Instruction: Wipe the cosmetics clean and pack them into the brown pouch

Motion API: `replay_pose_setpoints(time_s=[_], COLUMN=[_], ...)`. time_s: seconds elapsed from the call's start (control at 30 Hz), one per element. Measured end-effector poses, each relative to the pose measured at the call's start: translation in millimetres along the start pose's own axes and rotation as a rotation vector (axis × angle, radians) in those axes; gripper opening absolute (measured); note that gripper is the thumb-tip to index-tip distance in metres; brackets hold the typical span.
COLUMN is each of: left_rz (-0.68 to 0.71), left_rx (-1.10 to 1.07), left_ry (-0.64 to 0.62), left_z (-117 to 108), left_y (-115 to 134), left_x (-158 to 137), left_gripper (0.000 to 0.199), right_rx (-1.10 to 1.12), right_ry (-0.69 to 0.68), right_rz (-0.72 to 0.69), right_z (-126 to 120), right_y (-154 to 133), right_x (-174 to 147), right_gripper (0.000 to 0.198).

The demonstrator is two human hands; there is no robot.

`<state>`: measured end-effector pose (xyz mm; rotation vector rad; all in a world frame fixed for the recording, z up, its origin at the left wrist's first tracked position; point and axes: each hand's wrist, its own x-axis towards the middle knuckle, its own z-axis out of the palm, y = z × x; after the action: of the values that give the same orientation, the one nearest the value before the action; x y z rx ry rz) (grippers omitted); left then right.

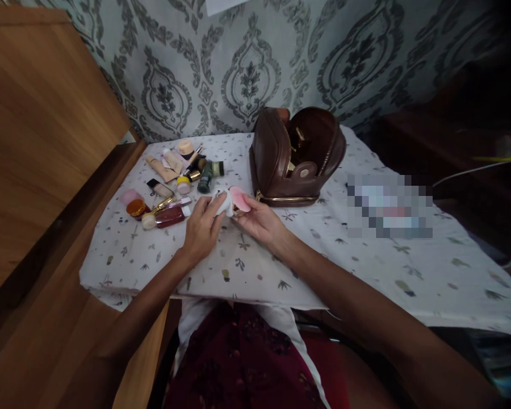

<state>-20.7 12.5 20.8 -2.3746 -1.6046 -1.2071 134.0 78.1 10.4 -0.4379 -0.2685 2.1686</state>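
Note:
Above the middle of the table, my left hand (199, 230) is closed on a bunched white cloth (223, 203), possibly a wipe. My right hand (262, 221) grips a round pink compact (239, 199) between thumb and fingers. The cloth is up against the compact's left side. A dark, goldish edge shows below the pink face; its underside is hidden by my fingers. Just left of my left hand lies a bottle of dark red liquid (170, 216). A brown leather cosmetic bag (272, 159) stands unzipped behind my right hand.
Several cosmetics are grouped at the table's left, including a green bottle (205, 179), a beige tube (162, 168) and an amber jar (137, 208). A wooden panel (46, 113) borders the left side. A blurred-out item (389, 207) lies right on the patterned tablecloth (255, 275).

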Motion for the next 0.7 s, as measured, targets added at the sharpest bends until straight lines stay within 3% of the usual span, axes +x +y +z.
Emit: replay_pose_setpoints(time_s=[0.23, 0.43, 0.7], left_rz=[0.139, 0.315, 0.331], left_rx=[0.220, 0.344, 0.457], left_ry=[0.023, 0.042, -0.155], left_z=[4.5, 11.6, 14.3], left_y=[2.2, 1.3, 11.6], left_x=[1.6, -1.3, -5.1], left_gripper=[0.041, 0.036, 0.032], right_rx=[-0.011, -0.167, -0.276], right_ry=[-0.029, -0.105, -0.109], right_rz=[-0.033, -0.051, -0.036], right_z=[1.7, -2.3, -5.7], right_y=[0.3, 3.0, 3.0], right_x=[-1.4, -4.2, -1.7], right_gripper=[0.038, 0.032, 0.036])
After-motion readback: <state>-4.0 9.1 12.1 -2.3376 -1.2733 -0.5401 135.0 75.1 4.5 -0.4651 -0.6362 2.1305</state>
